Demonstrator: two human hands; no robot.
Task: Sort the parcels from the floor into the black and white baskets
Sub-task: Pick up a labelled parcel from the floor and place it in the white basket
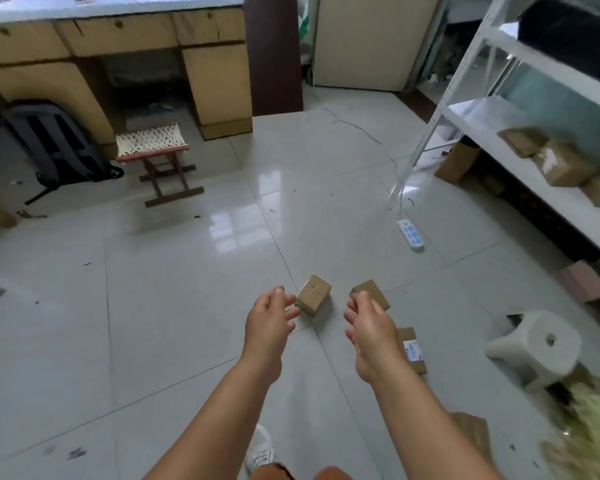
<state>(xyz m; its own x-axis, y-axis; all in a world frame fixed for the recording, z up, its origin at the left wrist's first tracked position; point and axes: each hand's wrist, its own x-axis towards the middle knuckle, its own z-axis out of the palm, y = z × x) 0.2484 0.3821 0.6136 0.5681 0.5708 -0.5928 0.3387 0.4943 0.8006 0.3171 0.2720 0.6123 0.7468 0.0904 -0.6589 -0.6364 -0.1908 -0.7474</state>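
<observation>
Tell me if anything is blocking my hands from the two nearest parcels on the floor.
Nothing visible does. The left hand is beside one parcel, the right hand partly overlaps another; only bare floor between.

Empty hands (269, 323) above floor parcels (313, 294).

**A small parcel stockroom**

I'm in a back-room office used for packing: white metal shelving (520, 109) holding cardboard boxes (561, 164), parcels (313, 294) on the glossy tiled floor (187, 289), a wooden desk (118, 46) (backpack (54, 143) leaning beside it).
</observation>
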